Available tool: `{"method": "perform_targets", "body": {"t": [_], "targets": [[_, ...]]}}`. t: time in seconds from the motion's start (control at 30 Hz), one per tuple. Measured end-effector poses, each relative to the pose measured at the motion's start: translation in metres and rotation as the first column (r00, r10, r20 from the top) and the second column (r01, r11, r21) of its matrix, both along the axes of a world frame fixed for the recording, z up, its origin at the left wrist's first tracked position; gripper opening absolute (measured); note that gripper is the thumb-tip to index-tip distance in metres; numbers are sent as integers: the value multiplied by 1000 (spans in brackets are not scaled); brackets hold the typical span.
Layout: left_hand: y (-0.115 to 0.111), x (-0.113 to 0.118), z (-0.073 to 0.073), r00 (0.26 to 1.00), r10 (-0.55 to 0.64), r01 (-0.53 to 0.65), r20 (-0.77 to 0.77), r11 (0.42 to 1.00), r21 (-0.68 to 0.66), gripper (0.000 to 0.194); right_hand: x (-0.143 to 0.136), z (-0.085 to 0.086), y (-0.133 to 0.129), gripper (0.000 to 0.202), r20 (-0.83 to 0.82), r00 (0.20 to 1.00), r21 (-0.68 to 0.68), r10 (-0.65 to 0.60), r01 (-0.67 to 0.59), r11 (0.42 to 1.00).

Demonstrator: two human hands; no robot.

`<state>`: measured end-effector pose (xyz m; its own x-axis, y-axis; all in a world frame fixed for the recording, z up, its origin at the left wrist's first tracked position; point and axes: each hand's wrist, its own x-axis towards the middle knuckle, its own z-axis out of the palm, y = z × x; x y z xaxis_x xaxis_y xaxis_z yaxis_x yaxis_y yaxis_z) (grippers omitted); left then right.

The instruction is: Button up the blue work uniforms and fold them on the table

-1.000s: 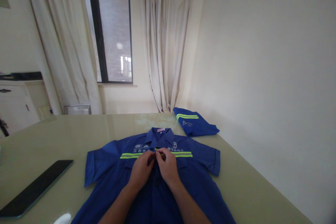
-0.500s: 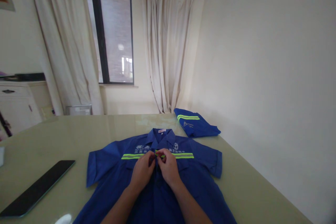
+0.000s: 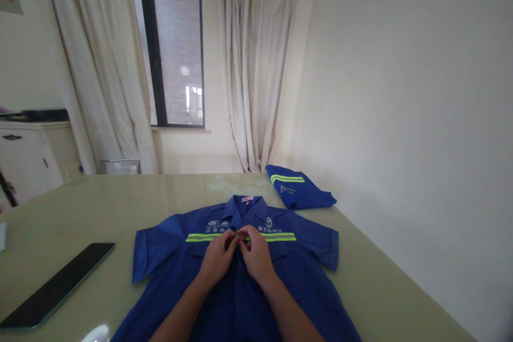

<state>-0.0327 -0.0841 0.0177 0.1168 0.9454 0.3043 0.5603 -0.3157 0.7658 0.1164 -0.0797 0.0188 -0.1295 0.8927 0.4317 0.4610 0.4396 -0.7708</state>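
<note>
A blue short-sleeved shirt [image 3: 168,246] with a yellow-green reflective stripe lies spread out, front up, its collar pointing away from me. My left hand [image 3: 218,256] pinches the front edge of the shirt at chest height, at the stripe. Right beside it, my right hand [image 3: 256,254] has its thumb and fingertips closed on the same front edge. The fingertips of both hands almost meet, and they hide the small part of cloth between them.
Behind the shirt to the right lies a folded blue garment [image 3: 300,192] on the pale green table [image 3: 385,288]. A long black flat object [image 3: 60,286] rests at the left. A white rounded object [image 3: 96,334] shows at the bottom edge.
The fingers of both hands have shifted slightly at the shirt's front edge; my left thumb is straighter and nearer the right fingertips. The shirt lies as before.
</note>
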Motion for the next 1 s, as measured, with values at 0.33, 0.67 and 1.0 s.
{"method": "perform_targets", "body": {"t": [0.33, 0.67, 1.0], "targets": [[0, 0, -2, 999, -20, 19, 39, 1000, 14, 24, 0, 4, 1, 33, -77, 997, -34, -6, 3, 999], [0, -2, -6, 997, 35, -34, -68, 999, 4, 27, 3, -17, 27, 15, -347, 932, -239, -109, 24, 971], [-10, 6, 0, 858, 181, -84, -481, 973, 216, 35, 4, -14, 5, 25, 11, 980, -7, -198, 198, 980]]}}
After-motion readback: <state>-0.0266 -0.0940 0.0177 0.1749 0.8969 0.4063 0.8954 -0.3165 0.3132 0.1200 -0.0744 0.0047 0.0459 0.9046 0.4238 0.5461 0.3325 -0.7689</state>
